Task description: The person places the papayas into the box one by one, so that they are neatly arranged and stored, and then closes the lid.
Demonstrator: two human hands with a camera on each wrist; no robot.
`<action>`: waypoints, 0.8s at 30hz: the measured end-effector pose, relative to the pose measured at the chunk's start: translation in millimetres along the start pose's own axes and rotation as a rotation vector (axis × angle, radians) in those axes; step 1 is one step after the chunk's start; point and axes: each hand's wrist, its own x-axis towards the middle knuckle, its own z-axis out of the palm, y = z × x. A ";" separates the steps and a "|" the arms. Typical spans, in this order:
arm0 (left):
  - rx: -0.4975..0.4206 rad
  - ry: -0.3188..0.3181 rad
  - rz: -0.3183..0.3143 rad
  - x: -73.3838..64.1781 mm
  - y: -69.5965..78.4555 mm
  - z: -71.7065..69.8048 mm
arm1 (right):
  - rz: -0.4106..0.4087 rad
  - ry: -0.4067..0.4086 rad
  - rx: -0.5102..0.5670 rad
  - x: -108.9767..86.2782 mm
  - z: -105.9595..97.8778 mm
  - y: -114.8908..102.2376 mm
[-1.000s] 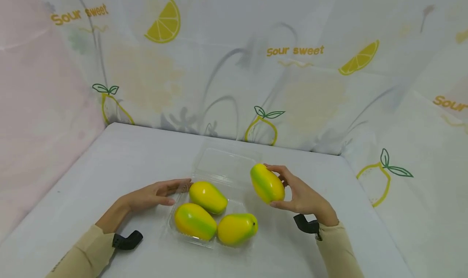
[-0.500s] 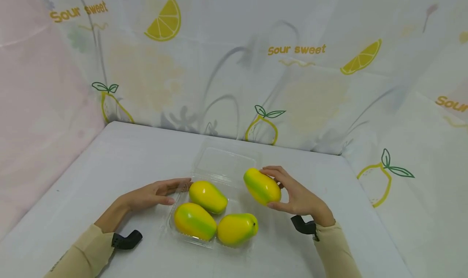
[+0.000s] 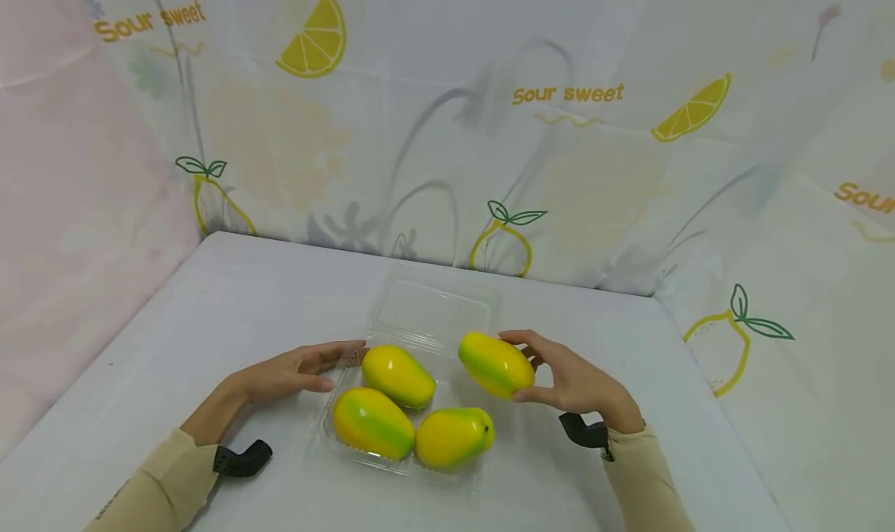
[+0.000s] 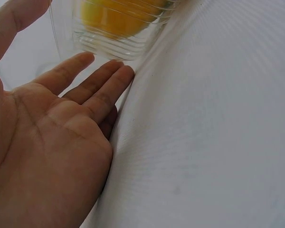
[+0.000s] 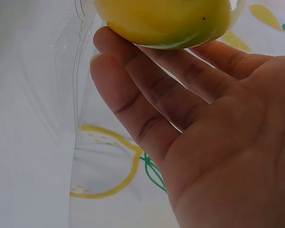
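In the head view, my right hand (image 3: 573, 377) grips a yellow mango (image 3: 495, 365) with a green streak, its thumb on the near side and fingers on the far side. This mango overlaps the back right corner of a clear plastic clamshell box (image 3: 370, 460). Three similar mangoes lie in the box: one at the back left (image 3: 398, 377), one at the front left (image 3: 374, 423) and one at the front right (image 3: 454, 439). My left hand (image 3: 297, 373) rests beside the box's left wall, fingers extended; in the left wrist view its fingertips (image 4: 126, 71) are right at the ribbed wall.
The box's clear lid (image 3: 433, 311) lies folded back behind it on the white table (image 3: 266, 299). A lemon-print cloth (image 3: 419, 128) stands as a wall along the back and right, with a pinkish cloth (image 3: 91, 206) on the left.
My right hand has carried its mango left and slightly toward me, over the box's back right corner, tilting it flatter. The left hand and the other mangoes have stayed put.
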 end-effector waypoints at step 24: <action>-0.003 -0.002 -0.004 0.9 0.5 -0.1 | 0.089 -0.095 0.102 -0.1 -1.5 -9.3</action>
